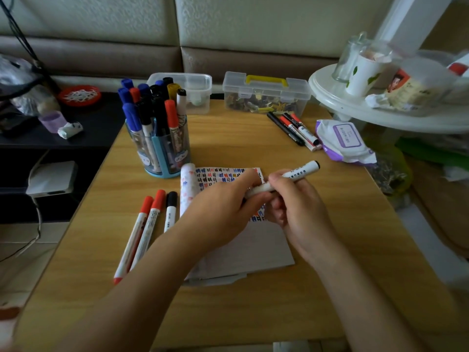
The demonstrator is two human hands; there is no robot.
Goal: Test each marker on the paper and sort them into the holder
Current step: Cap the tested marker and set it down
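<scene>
As left hand (223, 200) pinches the marker (300, 170), right hand (295, 203) grips it.

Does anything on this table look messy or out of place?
The paper has its left edge curled into a roll beside the holder instead of lying flat. Loose markers also lie on the table: three left of the paper, a few by the wipes pack. Nothing looks spilled or broken.

The light wooden worktop (253, 313) carries a round blue-and-clear marker holder (162, 153) at far left. A white paper pad (253, 247) with coloured test marks lies mid-table, three capped markers (152, 224) just left of it. Four more markers (294, 129) and a purple wipes pack (344, 141) lie far right, two clear plastic boxes (266, 95) behind.
</scene>
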